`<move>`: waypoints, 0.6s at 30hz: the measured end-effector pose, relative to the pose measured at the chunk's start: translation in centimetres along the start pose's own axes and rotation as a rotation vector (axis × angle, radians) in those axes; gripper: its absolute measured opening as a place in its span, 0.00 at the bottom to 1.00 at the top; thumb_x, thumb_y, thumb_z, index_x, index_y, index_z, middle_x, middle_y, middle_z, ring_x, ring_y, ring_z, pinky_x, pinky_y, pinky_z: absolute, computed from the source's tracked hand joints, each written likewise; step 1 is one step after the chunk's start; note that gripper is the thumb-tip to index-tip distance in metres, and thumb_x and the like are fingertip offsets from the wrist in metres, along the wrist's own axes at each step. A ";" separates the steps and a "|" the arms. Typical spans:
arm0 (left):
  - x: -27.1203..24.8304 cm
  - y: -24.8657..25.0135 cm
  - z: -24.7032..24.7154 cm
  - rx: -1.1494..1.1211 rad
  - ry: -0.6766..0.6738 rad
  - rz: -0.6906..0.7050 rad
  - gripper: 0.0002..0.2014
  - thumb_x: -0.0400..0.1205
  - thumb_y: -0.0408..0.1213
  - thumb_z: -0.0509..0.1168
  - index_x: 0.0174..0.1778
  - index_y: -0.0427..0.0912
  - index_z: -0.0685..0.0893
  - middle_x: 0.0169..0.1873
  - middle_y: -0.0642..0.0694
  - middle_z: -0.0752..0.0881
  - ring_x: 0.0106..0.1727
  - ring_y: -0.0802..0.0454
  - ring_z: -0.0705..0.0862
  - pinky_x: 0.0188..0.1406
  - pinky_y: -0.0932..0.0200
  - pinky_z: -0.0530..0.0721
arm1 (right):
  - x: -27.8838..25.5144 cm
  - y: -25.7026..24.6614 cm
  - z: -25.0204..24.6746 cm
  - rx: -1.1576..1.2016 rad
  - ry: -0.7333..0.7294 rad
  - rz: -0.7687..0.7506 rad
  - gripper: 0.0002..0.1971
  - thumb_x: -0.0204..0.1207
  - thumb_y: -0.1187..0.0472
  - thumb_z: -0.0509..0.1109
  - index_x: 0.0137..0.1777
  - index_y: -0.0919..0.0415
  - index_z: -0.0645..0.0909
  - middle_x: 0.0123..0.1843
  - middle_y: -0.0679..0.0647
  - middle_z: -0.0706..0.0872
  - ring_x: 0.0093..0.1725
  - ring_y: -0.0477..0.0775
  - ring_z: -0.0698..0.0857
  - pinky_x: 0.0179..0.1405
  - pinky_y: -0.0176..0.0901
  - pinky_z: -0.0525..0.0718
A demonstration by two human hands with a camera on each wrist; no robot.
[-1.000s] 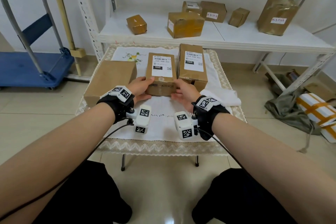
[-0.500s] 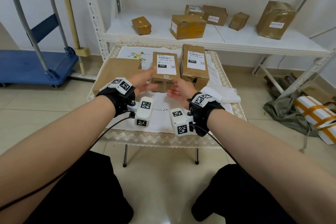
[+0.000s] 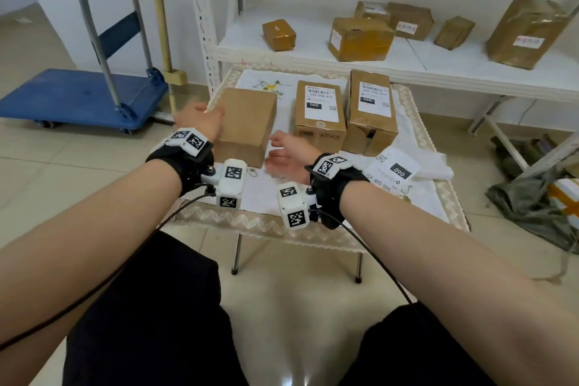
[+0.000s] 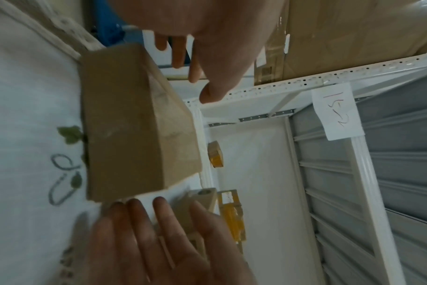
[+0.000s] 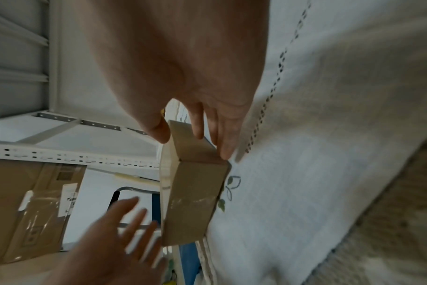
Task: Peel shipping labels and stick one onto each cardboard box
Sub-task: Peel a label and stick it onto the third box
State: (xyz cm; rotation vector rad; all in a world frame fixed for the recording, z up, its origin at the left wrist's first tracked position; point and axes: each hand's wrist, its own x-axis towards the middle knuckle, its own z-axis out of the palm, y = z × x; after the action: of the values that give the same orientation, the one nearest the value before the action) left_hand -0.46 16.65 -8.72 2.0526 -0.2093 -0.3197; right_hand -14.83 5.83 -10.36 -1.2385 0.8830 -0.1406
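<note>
Left hand (image 3: 200,117) spread, fingers straight, just beside the left face of the unlabelled box (image 3: 247,122); contact not clear. Right hand (image 3: 289,155) likewise spread at the box's right near corner, fingertips (image 5: 226,152) close to its edge, gripping nothing. Box near the table's (image 3: 313,233) left rim, a gap of cloth between it and two labelled boxes (image 3: 319,114) to the right. One loose label sheet (image 3: 393,171) near the right edge. Six parcels on the shelf (image 3: 470,72) behind.

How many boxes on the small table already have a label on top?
2: the middle box and the right box. The left box, between the left hand and right hand, is bare on top.
</note>
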 end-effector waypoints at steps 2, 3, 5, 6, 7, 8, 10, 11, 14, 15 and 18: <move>0.9 -1.5 -0.3 -0.002 -0.054 -0.104 0.33 0.66 0.58 0.69 0.65 0.44 0.83 0.59 0.48 0.83 0.59 0.41 0.84 0.64 0.47 0.82 | 0.0 0.1 0.8 -0.032 0.003 0.003 0.07 0.81 0.56 0.68 0.46 0.59 0.78 0.53 0.60 0.82 0.52 0.60 0.85 0.59 0.56 0.87; 1.9 -2.4 -0.1 -0.020 -0.068 -0.154 0.37 0.60 0.60 0.69 0.63 0.44 0.83 0.59 0.46 0.85 0.57 0.41 0.85 0.63 0.45 0.83 | 0.1 0.2 1.0 -0.049 0.003 0.005 0.07 0.79 0.56 0.69 0.46 0.60 0.79 0.53 0.61 0.83 0.48 0.60 0.85 0.51 0.53 0.88; 6.2 -5.8 1.3 -0.046 -0.065 -0.211 0.39 0.52 0.63 0.68 0.57 0.44 0.84 0.54 0.42 0.88 0.52 0.39 0.88 0.60 0.42 0.85 | 0.3 0.2 1.3 -0.066 0.013 0.002 0.09 0.77 0.56 0.70 0.51 0.60 0.81 0.58 0.64 0.85 0.50 0.62 0.85 0.44 0.49 0.86; 8.0 -7.1 2.0 -0.062 -0.059 -0.239 0.40 0.51 0.64 0.68 0.57 0.45 0.84 0.54 0.42 0.89 0.51 0.39 0.88 0.60 0.43 0.85 | 0.5 0.2 1.5 -0.063 0.009 -0.003 0.10 0.77 0.56 0.70 0.54 0.60 0.81 0.61 0.64 0.85 0.53 0.62 0.85 0.47 0.50 0.86; 7.9 -7.2 2.1 -0.077 -0.044 -0.258 0.40 0.51 0.64 0.67 0.57 0.44 0.84 0.55 0.43 0.89 0.52 0.38 0.88 0.60 0.43 0.85 | 0.2 -0.1 1.7 -0.051 -0.007 -0.003 0.09 0.79 0.56 0.69 0.53 0.61 0.80 0.61 0.64 0.85 0.55 0.62 0.83 0.51 0.51 0.85; 6.7 -6.5 1.9 -0.103 -0.035 -0.253 0.40 0.54 0.63 0.65 0.58 0.43 0.84 0.56 0.42 0.88 0.53 0.38 0.87 0.61 0.43 0.84 | 0.0 -0.3 1.8 -0.046 -0.006 -0.014 0.08 0.81 0.57 0.67 0.52 0.62 0.80 0.60 0.64 0.83 0.55 0.61 0.82 0.55 0.52 0.84; 2.9 -4.3 1.0 -0.176 -0.030 -0.210 0.35 0.63 0.57 0.63 0.63 0.39 0.81 0.59 0.40 0.85 0.56 0.36 0.85 0.63 0.42 0.83 | -0.6 -0.2 2.0 -0.015 0.002 -0.051 0.08 0.83 0.58 0.66 0.52 0.64 0.78 0.57 0.64 0.82 0.54 0.62 0.83 0.61 0.55 0.85; 0.0 -2.7 0.2 -0.202 -0.027 -0.179 0.32 0.68 0.53 0.63 0.66 0.38 0.79 0.59 0.40 0.84 0.56 0.37 0.83 0.64 0.44 0.82 | -0.7 0.0 1.9 -0.004 0.002 -0.068 0.08 0.83 0.58 0.67 0.52 0.64 0.77 0.57 0.64 0.83 0.55 0.63 0.85 0.63 0.59 0.86; -3.0 -0.9 -0.5 -0.312 -0.042 -0.161 0.23 0.77 0.42 0.66 0.67 0.39 0.75 0.55 0.42 0.79 0.51 0.41 0.80 0.56 0.50 0.82 | -1.3 0.3 1.4 0.041 0.005 -0.073 0.11 0.82 0.57 0.70 0.54 0.61 0.71 0.64 0.67 0.80 0.61 0.68 0.86 0.57 0.68 0.88; -3.4 -0.7 -0.8 -0.338 -0.049 -0.169 0.21 0.76 0.41 0.67 0.65 0.39 0.76 0.53 0.43 0.80 0.49 0.42 0.80 0.52 0.52 0.82 | -1.6 0.3 1.2 0.047 0.007 -0.078 0.11 0.82 0.58 0.70 0.51 0.60 0.70 0.64 0.68 0.80 0.61 0.68 0.86 0.54 0.67 0.89; -3.5 -0.7 -1.8 -0.426 -0.144 -0.254 0.24 0.65 0.47 0.70 0.54 0.40 0.81 0.51 0.40 0.87 0.49 0.41 0.86 0.53 0.47 0.85 | -3.0 0.1 0.2 0.034 -0.026 -0.093 0.11 0.81 0.59 0.71 0.52 0.61 0.70 0.62 0.68 0.81 0.55 0.66 0.86 0.41 0.57 0.91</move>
State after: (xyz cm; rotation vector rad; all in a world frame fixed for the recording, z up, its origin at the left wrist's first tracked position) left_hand -3.19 19.47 -8.04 1.6345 0.0342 -0.6155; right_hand -16.74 7.67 -8.91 -1.2479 0.7974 -0.2125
